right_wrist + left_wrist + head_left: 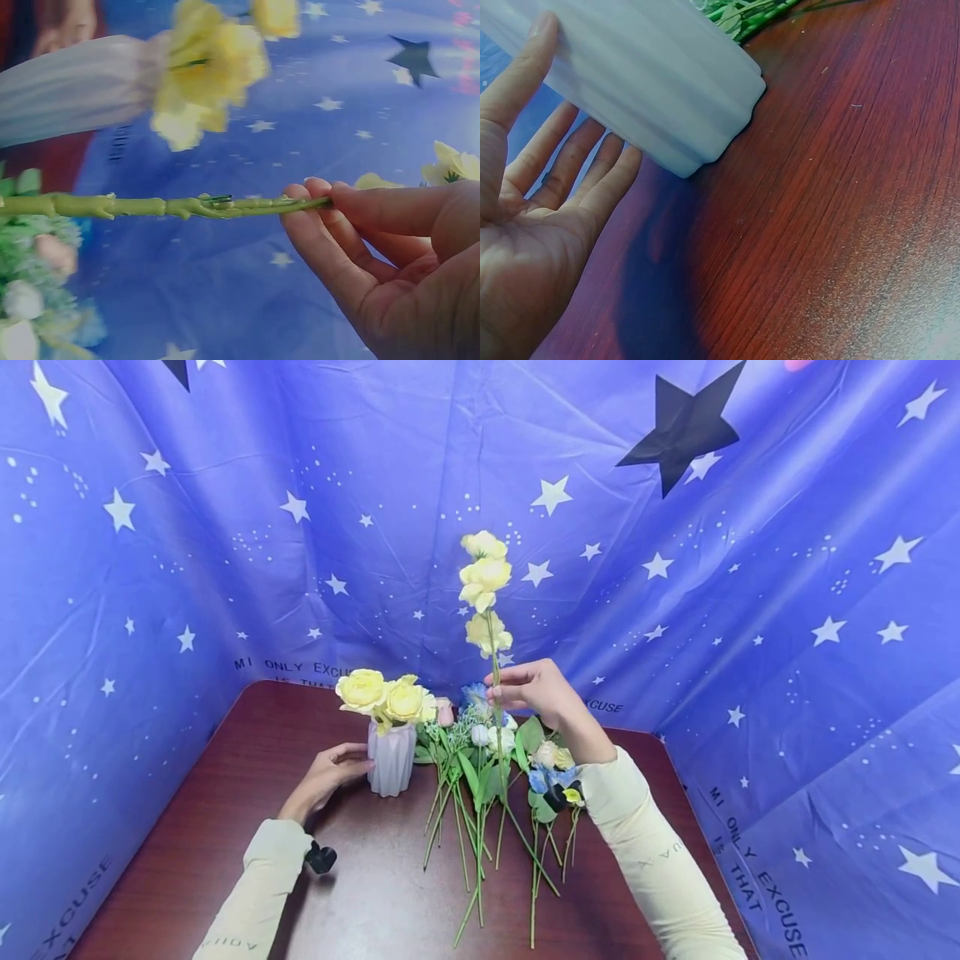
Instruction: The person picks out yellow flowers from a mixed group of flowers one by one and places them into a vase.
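Note:
My right hand [546, 695] holds up a tall artificial flower spray [486, 578] with several pale yellow blooms, pinching its green stem [150, 206] between thumb and fingertips. The stem's lower end hangs down over the other flowers. On the left, a pale fluted vase [392, 764] stands upright on the table, with yellow roses [405, 700] in its mouth. My left hand [330, 777] is beside it. In the left wrist view, the thumb [526, 71] lies against the vase and the other fingers extend, fairly straight, along its side.
A pile of artificial flowers [480, 735], blue, white and pink, lies right of the vase, green stems towards me. More flowers [553, 768] lie under my right forearm. The brown wooden table [360, 885] is enclosed by a blue star-printed cloth [420, 485].

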Available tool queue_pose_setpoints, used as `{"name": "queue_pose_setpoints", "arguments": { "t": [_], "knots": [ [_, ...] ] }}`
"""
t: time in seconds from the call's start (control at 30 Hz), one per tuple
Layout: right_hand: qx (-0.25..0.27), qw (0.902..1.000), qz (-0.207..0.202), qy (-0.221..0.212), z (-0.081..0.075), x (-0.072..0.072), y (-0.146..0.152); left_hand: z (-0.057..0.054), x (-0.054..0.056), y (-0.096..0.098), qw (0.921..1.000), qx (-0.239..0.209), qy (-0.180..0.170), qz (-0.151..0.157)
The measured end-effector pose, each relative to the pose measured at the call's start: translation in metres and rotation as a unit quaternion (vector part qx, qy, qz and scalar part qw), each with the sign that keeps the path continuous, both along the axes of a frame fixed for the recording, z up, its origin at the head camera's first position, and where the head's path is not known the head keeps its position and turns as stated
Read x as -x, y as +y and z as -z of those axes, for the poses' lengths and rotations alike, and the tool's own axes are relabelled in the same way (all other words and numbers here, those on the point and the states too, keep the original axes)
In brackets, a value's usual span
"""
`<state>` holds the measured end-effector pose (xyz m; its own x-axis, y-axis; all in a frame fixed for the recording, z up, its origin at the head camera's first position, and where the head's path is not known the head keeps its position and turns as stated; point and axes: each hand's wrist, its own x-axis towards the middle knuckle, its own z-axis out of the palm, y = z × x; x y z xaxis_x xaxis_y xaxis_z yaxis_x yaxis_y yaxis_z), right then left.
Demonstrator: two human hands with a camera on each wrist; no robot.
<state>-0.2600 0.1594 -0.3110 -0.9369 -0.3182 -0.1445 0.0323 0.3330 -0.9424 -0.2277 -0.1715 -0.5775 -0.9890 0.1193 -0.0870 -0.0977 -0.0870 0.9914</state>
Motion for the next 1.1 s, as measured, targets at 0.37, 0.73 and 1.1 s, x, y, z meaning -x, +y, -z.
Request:
{"name": "queue_pose_setpoints", "arguments": {
  "t": [0.37, 0.73, 1.1],
  "knots": [
    [0.043, 0.9976, -0.005, 0.054, -0.048, -0.001, 0.004, 0.003, 0.001, 0.000, 1.0000, -0.006, 0.000, 0.000],
    [0.115, 0.9890, 0.012, 0.093, -0.063, 0.000, 0.003, 0.000, 0.001, 0.001, 0.9999, 0.007, -0.007, -0.011],
    [0.169, 0.9784, 0.026, 0.116, -0.062, -0.002, -0.001, 0.000, 0.001, 0.000, 0.9999, -0.002, -0.010, -0.011]
  ]
}}
